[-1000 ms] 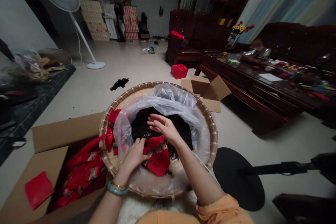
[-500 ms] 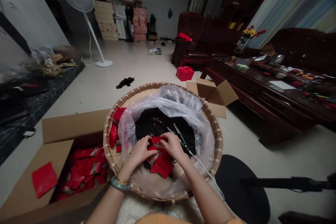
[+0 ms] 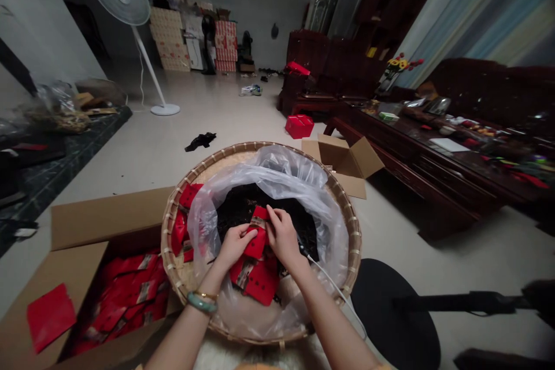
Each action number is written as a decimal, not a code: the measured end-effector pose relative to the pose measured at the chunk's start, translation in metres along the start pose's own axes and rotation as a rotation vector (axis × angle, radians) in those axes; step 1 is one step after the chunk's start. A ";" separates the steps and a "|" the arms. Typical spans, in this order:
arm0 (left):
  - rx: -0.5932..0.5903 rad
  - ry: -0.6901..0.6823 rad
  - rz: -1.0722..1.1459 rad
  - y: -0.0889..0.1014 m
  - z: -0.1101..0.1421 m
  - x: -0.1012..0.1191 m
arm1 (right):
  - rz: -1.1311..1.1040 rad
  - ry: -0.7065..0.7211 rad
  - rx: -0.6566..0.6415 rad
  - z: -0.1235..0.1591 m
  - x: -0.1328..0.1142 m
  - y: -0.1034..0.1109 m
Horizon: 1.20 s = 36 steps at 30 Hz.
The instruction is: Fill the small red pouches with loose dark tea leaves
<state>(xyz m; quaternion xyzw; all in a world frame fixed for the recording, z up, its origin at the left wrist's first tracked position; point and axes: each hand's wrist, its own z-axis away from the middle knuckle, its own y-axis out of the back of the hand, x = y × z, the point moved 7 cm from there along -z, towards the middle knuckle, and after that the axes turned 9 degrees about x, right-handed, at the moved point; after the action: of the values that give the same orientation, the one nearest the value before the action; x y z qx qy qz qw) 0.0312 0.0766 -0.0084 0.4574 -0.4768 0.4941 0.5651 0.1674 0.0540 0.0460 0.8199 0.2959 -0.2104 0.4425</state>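
Between my two hands is a small red packet [image 3: 259,234] with a printed label band. My left hand [image 3: 236,247] pinches its left edge, and my right hand [image 3: 284,237] grips its right side. More red packets [image 3: 260,282] lie just below it, on a clear plastic bag [image 3: 202,214] that lines a round bamboo basket [image 3: 356,231]. Dark loose material, like dried leaves [image 3: 234,202], fills the middle of the bag. A white cable [image 3: 333,277] runs from a tool mostly hidden behind my right hand.
At left stands an open cardboard box [image 3: 113,211] full of red packets, one more lying on its flap. Another open box [image 3: 364,159] sits beyond the basket, near a dark wooden table [image 3: 411,156]. A black round stand base [image 3: 394,312] is close at right. A white fan [image 3: 165,109] stands farther back.
The red packet has been lifted clear of the others and is held more upright between both hands. My left hand's fingers have closed onto its edge. The view has shifted slightly.
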 end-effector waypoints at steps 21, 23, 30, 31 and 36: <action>0.286 -0.067 0.220 0.026 0.000 0.003 | -0.535 -0.431 0.115 0.007 0.041 -0.011; 0.235 -0.078 0.168 0.020 0.000 0.002 | -0.458 -0.363 0.181 0.002 0.038 0.001; 0.089 0.072 0.270 -0.001 0.007 -0.003 | -0.217 -0.158 0.163 0.001 0.019 0.007; 0.074 0.099 0.281 -0.003 0.009 -0.003 | -0.203 -0.119 0.147 0.003 0.016 0.004; 0.069 0.163 0.368 -0.003 0.012 -0.004 | -0.121 0.052 0.146 0.011 0.003 -0.004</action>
<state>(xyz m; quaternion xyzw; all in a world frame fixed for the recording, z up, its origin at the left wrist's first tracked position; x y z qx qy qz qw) 0.0332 0.0644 -0.0110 0.3401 -0.4879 0.6403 0.4861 0.1665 0.0476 0.0362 0.8357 0.3403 -0.2364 0.3605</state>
